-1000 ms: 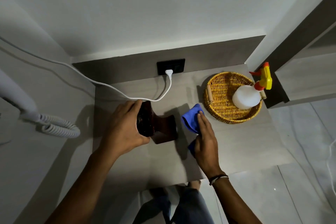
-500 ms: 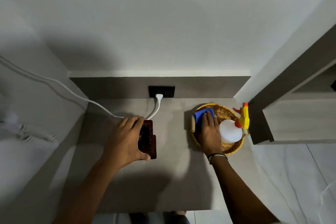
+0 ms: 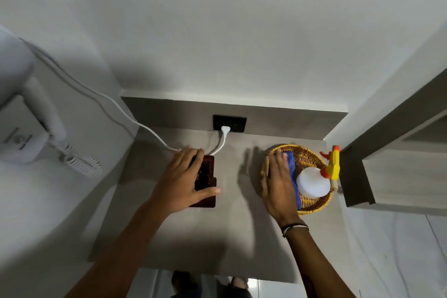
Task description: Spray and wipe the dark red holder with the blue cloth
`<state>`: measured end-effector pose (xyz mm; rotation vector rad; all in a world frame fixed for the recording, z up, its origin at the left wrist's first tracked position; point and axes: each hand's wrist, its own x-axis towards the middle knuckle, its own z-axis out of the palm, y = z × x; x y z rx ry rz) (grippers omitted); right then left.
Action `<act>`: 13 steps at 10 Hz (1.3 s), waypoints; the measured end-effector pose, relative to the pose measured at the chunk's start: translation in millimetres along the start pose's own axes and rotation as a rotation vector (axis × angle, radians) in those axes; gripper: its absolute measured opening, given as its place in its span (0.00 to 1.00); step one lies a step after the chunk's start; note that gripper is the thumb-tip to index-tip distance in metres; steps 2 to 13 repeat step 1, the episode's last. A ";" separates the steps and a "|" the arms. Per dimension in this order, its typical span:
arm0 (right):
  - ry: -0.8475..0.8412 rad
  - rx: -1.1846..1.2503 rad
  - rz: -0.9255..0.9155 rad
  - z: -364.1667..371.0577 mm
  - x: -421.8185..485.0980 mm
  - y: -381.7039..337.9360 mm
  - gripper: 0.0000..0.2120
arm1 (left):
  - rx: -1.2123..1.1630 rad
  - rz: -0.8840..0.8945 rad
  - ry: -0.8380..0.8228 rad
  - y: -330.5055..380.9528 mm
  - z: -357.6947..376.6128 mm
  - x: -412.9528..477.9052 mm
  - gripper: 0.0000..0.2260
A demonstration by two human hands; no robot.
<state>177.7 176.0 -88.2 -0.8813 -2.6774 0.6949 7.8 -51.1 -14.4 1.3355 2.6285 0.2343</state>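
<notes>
We are seeing the left hand curling over the dark red holder at the centre of the frame, fingers draped across its far end and thumb stretching along its near right side, so it is grasping the holder from above. The left forearm is reaching in from the lower left and angling up toward the middle. The right hand is lying flat and spread, fingers nearly straight, pressing on the blue cloth that is sitting in the left part of the wicker basket; it is resting on the cloth rather than clenching it. The right forearm is coming in from the lower right, with a thin bracelet showing at the wrist.

The holder is standing on the grey counter, looking glossy and very dark, with its near edge showing below the thumb. The spray bottle is lying in the basket just right of the cloth, its yellow and orange trigger head pointing to the upper right. A white cable is running from the wall socket behind the left hand.
</notes>
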 end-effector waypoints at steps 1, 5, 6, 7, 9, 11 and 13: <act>-0.002 -0.024 -0.246 -9.0 -1.6 -48.2 0.33 | -0.025 -0.023 0.043 -0.4 0.5 -1.6 0.54; -0.002 -0.024 -0.246 -9.0 -1.6 -48.2 0.33 | -0.025 -0.023 0.043 -0.4 0.5 -1.6 0.54; -0.002 -0.024 -0.246 -9.0 -1.6 -48.2 0.33 | -0.025 -0.023 0.043 -0.4 0.5 -1.6 0.54; -0.002 -0.024 -0.246 -9.0 -1.6 -48.2 0.33 | -0.025 -0.023 0.043 -0.4 0.5 -1.6 0.54; -0.002 -0.024 -0.246 -9.0 -1.6 -48.2 0.33 | -0.025 -0.023 0.043 -0.4 0.5 -1.6 0.54; -0.002 -0.024 -0.246 -9.0 -1.6 -48.2 0.33 | -0.025 -0.023 0.043 -0.4 0.5 -1.6 0.54; -0.002 -0.024 -0.246 -9.0 -1.6 -48.2 0.33 | -0.025 -0.023 0.043 -0.4 0.5 -1.6 0.54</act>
